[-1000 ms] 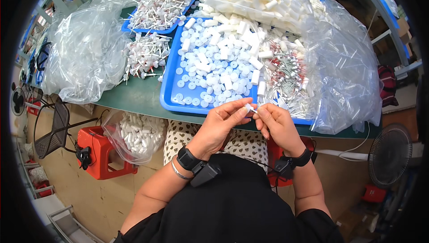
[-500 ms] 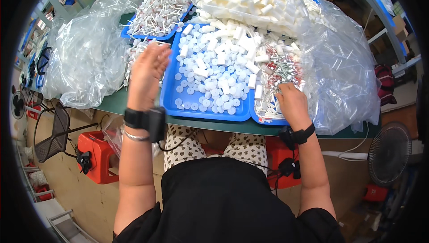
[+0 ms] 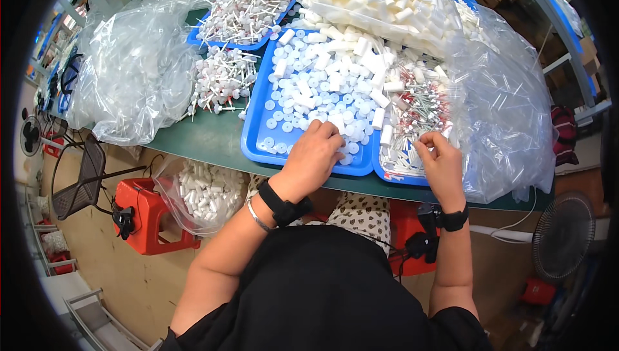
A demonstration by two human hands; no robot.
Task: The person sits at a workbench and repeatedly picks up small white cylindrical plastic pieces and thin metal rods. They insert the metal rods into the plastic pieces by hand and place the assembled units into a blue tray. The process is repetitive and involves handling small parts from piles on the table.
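Observation:
My left hand (image 3: 314, 155) reaches down into the blue tray (image 3: 253, 133), its fingers bent together among translucent white discs (image 3: 278, 116); what they hold is hidden. White foam cylinders (image 3: 304, 100) lie scattered over those discs, one of them close beside my left fingertips. At the near end of a second blue tray (image 3: 412, 179), my right hand (image 3: 443, 162) pinches thumb and forefinger together. Anything in that pinch is too small to make out. Thin sticks with red and silver parts (image 3: 419, 107) fill this tray beside my right fingers.
Left of the trays, stick-and-disc pieces (image 3: 222, 79) are heaped on the green table (image 3: 193, 133); more fill a far blue tray (image 3: 248, 12). A clear bag of white cylinders (image 3: 380, 4) lies behind. Plastic bags (image 3: 132, 70) flank both sides. A bag of white pieces (image 3: 205, 190) hangs below the edge.
My left hand has moved right and down from the stick-and-disc heap into the disc tray, its fingers now bent. My right hand stays by the stick tray, slightly lower and still pinching.

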